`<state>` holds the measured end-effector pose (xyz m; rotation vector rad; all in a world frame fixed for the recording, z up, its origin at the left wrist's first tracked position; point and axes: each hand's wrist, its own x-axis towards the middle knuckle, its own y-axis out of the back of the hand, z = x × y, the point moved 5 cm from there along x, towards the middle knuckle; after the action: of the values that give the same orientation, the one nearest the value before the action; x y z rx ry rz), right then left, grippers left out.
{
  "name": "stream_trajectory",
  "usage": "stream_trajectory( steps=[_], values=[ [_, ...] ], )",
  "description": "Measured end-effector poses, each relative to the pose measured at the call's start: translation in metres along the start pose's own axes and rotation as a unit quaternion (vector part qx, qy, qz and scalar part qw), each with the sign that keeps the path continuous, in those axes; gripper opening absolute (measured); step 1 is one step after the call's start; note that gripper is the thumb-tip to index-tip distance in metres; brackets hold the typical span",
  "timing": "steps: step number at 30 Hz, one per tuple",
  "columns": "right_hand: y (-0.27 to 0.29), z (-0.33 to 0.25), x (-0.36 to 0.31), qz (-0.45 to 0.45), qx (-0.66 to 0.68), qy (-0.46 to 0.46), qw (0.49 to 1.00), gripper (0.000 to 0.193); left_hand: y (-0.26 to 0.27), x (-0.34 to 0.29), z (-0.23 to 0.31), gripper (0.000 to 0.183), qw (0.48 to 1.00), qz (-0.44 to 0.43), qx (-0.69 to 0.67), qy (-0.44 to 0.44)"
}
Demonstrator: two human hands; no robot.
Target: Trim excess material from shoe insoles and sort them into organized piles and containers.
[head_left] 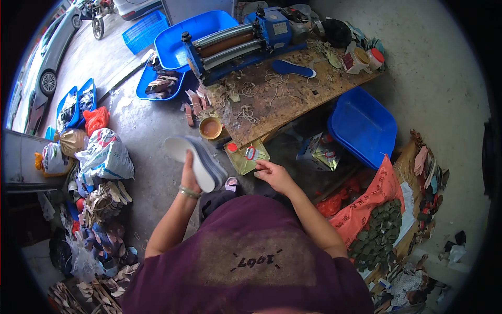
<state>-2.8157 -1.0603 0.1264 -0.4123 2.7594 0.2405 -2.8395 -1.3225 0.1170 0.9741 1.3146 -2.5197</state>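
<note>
My left hand (pixel 190 178) grips a thick platform shoe sole (pixel 202 166), pale on its top face with grey-and-white layered sides. The sole is held tilted over the floor in front of me. To its right, my right hand (pixel 274 176) has its fingers curled together in a pinch; whatever may be between them is too small to make out. Close by that hand is a yellowish square tin (pixel 243 160) with a red cap. A bowl of brown liquid (pixel 210 127) stands just beyond the sole, beside the table corner.
The worn wooden table (pixel 298 94) carries a blue roller machine (pixel 230 44), a blue insole (pixel 293 68) and loose string. Blue tubs (pixel 361 125) are stacked at right. Bags (pixel 107 154) and shoe parts (pixel 107 201) crowd the left; a red sack (pixel 366 204) lies at right.
</note>
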Motion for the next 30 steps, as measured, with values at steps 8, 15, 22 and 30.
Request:
stream_trajectory(
  steps=[8,15,22,30],
  values=[
    [0.145,-0.057,0.143,0.044,-0.122,0.064,0.989,0.029,0.060,0.013,-0.019,0.050,0.984,0.130,-0.067,-0.103],
    [0.372,-0.105,0.356,0.199,-0.267,0.240,0.912,0.029,-0.035,0.091,-0.085,0.047,0.975,0.157,-0.132,-0.081],
    [0.435,-0.187,0.553,0.213,-0.471,0.342,0.784,0.054,-0.104,0.159,-0.141,0.042,0.938,0.300,0.143,-0.097],
    [0.471,-0.182,0.617,0.146,-0.602,0.312,0.721,0.049,-0.166,0.249,-0.144,0.069,0.923,0.207,0.314,-0.083]
  ],
)
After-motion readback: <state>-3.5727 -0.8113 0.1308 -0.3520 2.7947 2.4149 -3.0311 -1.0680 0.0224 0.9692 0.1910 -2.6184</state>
